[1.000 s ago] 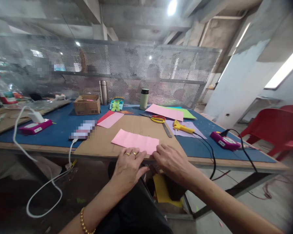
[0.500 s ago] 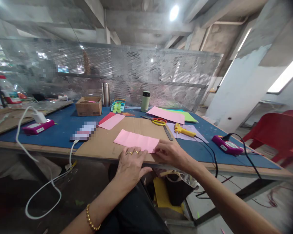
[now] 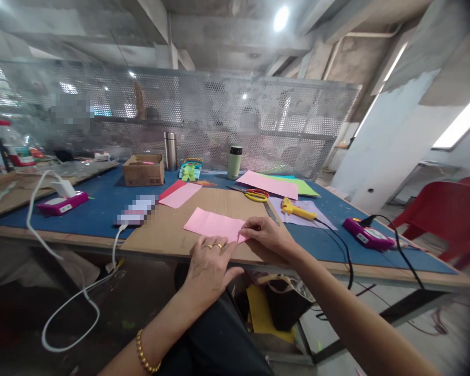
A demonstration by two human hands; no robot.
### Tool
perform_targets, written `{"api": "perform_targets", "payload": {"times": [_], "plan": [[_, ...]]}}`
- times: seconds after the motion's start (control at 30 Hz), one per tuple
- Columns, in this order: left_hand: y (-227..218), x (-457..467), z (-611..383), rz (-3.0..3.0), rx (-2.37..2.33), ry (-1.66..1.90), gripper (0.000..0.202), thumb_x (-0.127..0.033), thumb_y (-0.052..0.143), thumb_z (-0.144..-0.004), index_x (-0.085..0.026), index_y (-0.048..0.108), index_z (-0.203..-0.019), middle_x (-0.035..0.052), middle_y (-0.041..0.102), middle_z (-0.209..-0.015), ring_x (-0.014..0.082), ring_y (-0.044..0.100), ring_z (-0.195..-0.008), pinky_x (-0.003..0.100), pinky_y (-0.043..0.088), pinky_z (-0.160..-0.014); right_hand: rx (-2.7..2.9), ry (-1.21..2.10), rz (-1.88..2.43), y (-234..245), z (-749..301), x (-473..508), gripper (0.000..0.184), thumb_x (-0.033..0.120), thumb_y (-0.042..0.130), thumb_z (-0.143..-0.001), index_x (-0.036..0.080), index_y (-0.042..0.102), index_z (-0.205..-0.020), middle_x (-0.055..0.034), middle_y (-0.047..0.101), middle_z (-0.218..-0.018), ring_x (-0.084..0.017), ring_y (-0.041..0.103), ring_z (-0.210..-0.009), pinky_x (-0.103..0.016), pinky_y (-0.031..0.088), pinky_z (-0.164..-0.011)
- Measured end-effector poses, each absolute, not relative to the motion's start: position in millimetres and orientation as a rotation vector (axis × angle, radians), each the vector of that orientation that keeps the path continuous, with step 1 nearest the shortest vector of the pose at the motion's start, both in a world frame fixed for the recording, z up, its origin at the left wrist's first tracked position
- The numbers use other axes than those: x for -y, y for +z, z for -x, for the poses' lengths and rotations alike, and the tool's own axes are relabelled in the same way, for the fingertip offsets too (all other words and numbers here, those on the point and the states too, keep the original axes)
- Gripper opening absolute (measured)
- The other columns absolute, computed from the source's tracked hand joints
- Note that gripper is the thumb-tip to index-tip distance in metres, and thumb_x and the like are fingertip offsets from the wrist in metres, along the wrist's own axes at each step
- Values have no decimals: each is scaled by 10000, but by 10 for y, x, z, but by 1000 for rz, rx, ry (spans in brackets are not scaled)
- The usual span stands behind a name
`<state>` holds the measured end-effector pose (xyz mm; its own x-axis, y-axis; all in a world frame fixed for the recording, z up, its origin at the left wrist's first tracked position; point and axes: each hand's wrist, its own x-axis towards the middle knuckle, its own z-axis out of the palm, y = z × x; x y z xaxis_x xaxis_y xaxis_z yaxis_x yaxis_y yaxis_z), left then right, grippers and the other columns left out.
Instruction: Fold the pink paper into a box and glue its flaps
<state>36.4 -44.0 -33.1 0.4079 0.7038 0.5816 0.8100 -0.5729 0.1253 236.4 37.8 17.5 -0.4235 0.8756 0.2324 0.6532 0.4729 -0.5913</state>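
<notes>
A creased strip of pink paper lies on a brown cardboard sheet in front of me. My left hand, with two rings, rests on the strip's near edge, its fingers laid out and the thumb apart. At the strip's right end, the fingertips of my right hand are pinched on the paper. That hand hides part of the end, so I cannot tell whether it is folded over. Beyond my right hand are yellow-handled scissors, a grey flat blade-like tool and a yellow glue gun.
More pink paper lies at the cardboard's far left, with further sheets behind the scissors. A phone, small carton, steel flask and green cup stand around. Purple power boxes with cables sit both sides.
My right hand has shifted left and slightly away from me, over the right end of the pink paper, which shows less of itself. My left hand stays in place.
</notes>
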Motion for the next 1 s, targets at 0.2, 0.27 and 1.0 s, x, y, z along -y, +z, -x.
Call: {"api": "perform_targets", "payload": {"times": [0.2, 0.27, 1.0], "plan": [[-358, 448, -376, 2465, 1355, -926, 487, -460, 574, -906, -204, 528, -1317, 92, 598, -1241, 272, 505, -1146, 473, 313, -1024, 2209, 430, 1379, 197, -2325, -326, 143, 305, 618, -821, 197, 711, -803, 0, 699, -776, -146, 588, -710, -255, 423, -654], [-366, 449, -381, 2455, 1349, -928, 517, -457, 580, -903, -198, 505, -1345, 104, 591, -1253, 279, 499, -1156, 477, 311, -1025, 2209, 397, 1403, 207, -2321, -311, 153, 317, 614, -832, 201, 710, -809, -1, 700, -784, -147, 586, -710, -257, 418, -651], [-362, 479, -457, 2384, 1347, -845, 498, -422, 644, -866, -215, 541, -1307, 122, 602, -1212, 297, 532, -1118, 498, 362, -994, 2204, 383, 1378, 103, -2371, -374, 122, 265, 591, -840, 189, 687, -837, -18, 693, -817, -152, 610, -748, -265, 441, -686]]}}
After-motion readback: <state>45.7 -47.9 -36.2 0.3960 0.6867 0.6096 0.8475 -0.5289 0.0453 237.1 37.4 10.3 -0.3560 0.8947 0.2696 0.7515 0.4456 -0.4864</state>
